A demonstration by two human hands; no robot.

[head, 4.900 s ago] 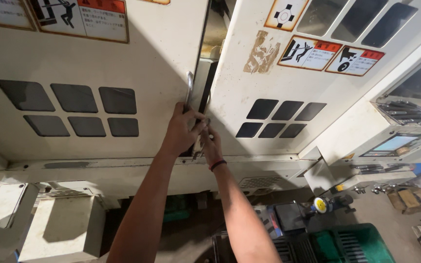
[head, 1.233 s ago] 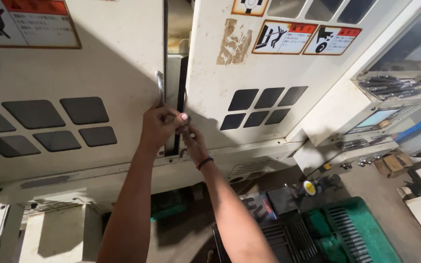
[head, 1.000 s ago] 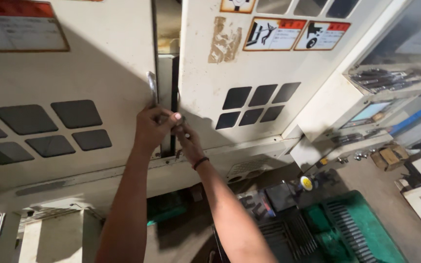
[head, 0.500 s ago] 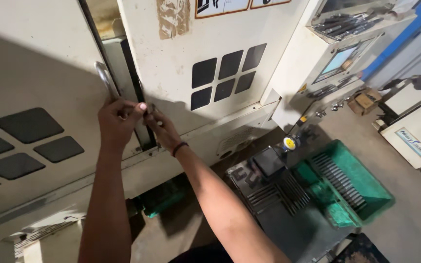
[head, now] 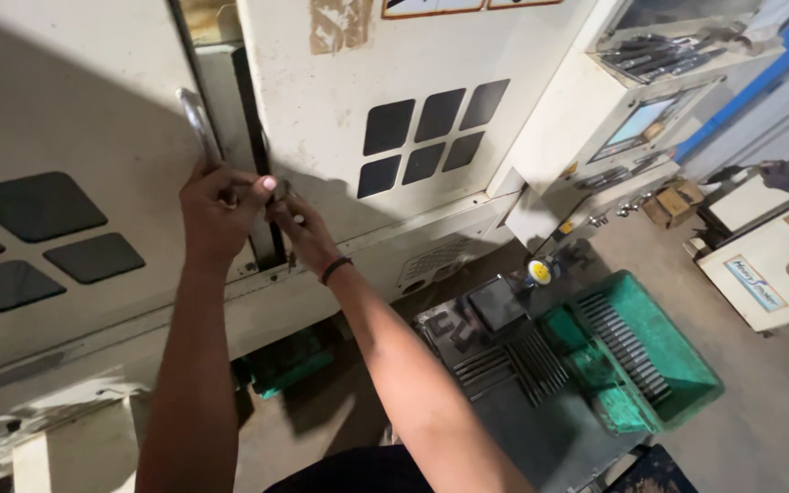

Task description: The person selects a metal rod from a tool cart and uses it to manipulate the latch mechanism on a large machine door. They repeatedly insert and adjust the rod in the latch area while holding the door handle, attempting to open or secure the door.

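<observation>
The left hand (head: 216,215) is closed around the lower end of a curved, dull metal door handle (head: 201,128) on the cream-painted, scuffed steel machine door (head: 75,119). Just beside it, to its right, the right hand (head: 301,233) pinches something small at the dark gap between the doors; what it holds is too hidden to make out. Below the grip and well apart lies a green plastic crate (head: 678,383) with dark metal rods.

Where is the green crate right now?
In the head view, the green crate sits at the lower right on the floor, beside a dark tray of metal parts and below the machine's control panel.
</observation>
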